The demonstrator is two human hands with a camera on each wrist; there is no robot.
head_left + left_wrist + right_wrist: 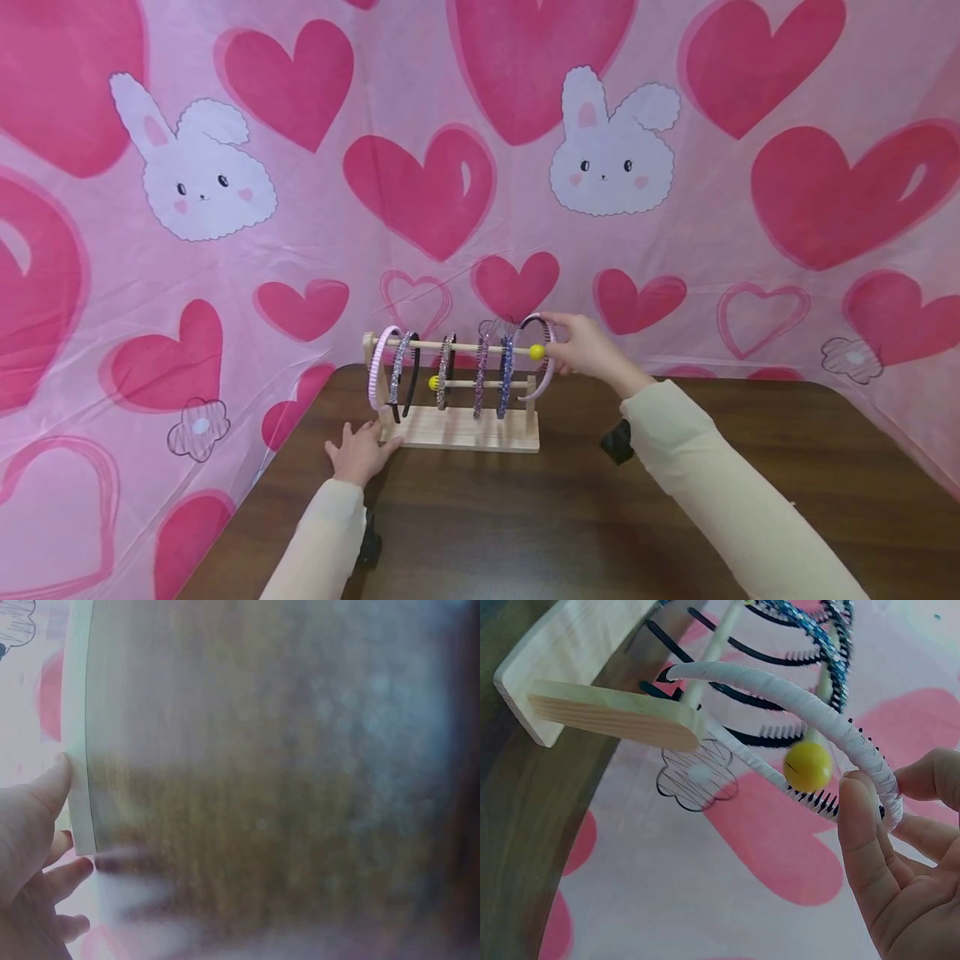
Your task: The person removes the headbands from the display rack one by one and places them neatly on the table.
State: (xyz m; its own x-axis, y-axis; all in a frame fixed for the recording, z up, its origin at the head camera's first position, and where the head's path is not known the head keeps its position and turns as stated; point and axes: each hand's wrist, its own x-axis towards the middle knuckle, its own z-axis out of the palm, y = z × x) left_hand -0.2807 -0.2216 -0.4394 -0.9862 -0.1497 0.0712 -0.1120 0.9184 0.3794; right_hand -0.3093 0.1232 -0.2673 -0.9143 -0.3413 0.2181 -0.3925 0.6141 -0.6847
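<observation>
A wooden headband stand with two rods sits on the table. My right hand pinches a pale pink wrapped headband with inner comb teeth, between thumb and fingers. This headband is around the upper rod's right end, close to the yellow ball. At the stand's left end, my left hand has its fingers spread and touches the base's edge. Along the rods hang a pink striped headband, a silver glittery one, a purple one, a blue one and others.
The dark brown wooden table stretches out in front of the stand and to its right. Behind it hangs a pink cloth printed with hearts and rabbits. Another yellow ball caps the lower rod's left end.
</observation>
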